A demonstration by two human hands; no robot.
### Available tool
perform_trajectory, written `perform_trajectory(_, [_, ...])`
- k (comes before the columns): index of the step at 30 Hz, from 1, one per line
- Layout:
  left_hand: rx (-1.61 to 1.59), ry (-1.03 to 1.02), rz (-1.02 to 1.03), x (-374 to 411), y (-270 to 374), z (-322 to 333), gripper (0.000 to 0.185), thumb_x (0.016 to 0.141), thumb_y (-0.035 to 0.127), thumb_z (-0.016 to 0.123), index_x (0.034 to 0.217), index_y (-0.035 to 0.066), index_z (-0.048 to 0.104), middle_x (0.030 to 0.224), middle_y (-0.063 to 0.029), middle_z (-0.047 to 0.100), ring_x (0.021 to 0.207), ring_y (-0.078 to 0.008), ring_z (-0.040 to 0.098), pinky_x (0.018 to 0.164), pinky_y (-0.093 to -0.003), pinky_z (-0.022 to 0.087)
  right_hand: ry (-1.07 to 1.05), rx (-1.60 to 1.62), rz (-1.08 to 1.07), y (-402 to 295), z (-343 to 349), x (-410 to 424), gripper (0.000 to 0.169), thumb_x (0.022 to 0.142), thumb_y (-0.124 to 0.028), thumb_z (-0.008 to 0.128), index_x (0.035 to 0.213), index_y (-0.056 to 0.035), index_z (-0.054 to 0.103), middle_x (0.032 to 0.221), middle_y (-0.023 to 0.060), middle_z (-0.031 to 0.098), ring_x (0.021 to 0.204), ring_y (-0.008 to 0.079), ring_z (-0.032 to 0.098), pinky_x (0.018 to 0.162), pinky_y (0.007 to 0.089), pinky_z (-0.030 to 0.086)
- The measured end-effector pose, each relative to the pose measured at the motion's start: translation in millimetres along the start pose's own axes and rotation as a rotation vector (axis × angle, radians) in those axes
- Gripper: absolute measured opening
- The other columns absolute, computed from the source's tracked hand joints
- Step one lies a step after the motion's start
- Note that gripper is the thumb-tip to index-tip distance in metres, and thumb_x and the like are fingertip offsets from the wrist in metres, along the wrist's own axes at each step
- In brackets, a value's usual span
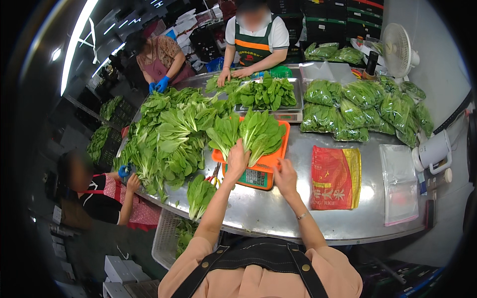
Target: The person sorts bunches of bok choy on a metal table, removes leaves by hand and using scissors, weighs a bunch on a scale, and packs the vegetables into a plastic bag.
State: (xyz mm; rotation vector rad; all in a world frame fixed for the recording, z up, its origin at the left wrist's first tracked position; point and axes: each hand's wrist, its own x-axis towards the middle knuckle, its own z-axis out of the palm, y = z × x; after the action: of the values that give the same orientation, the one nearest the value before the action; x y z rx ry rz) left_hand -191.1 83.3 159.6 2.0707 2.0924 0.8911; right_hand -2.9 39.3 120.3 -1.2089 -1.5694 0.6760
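Note:
Leafy greens [262, 132] with pale stems lie in two bunches on the orange tray [284, 143] of a digital scale [248, 178]. My left hand [238, 158] is over the stem ends between the bunches; whether its fingers grip them cannot be told. At the tray's right front corner is my right hand [286, 175], its fingers apart and nothing seen in it. Scissors [215, 175] with red and yellow handles lie left of the scale, partly hidden. A small bunch of greens [200, 193] rests beside my left forearm.
A large heap of greens [167, 138] covers the left. Bagged greens [343, 108], a red rice sack [329, 178] and clear plastic bags [398, 186] are on the right of the steel table [272, 219]. Several co-workers stand around; another scale [288, 117] is behind. A white crate [162, 234] stands below.

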Motion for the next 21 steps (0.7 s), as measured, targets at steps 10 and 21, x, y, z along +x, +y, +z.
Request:
perform_trajectory(10, [-0.221, 0.106, -0.061, -13, -10, -6, 0.040, 0.078, 0.010, 0.059, 0.114, -0.002, 0.050, 0.094, -0.0215, 0.061, 0.085, -0.0345, 0.060, 0.073, -0.0382, 0.047, -0.062, -0.021, -0.103, 4, 64, 55, 0.023, 0.081, -0.012, 0.055, 0.102, -0.0021, 0.049, 0.093, 0.0180, 0.052, 0.079, 0.0345, 0.055, 0.067, 0.0419, 0.045])
perform_trajectory(21, [0.101, 0.061, -0.082, -26, 15, -14, 0.050, 0.073, 0.021, 0.068, 0.112, -0.001, 0.046, 0.099, -0.0178, 0.048, 0.090, -0.0366, 0.051, 0.070, -0.0449, 0.044, 0.349, -0.162, 0.069, 43, -39, 3, 0.023, 0.082, -0.011, 0.055, 0.102, -0.0001, 0.054, 0.095, 0.0135, 0.055, 0.085, 0.0246, 0.055, 0.073, 0.0333, 0.045])
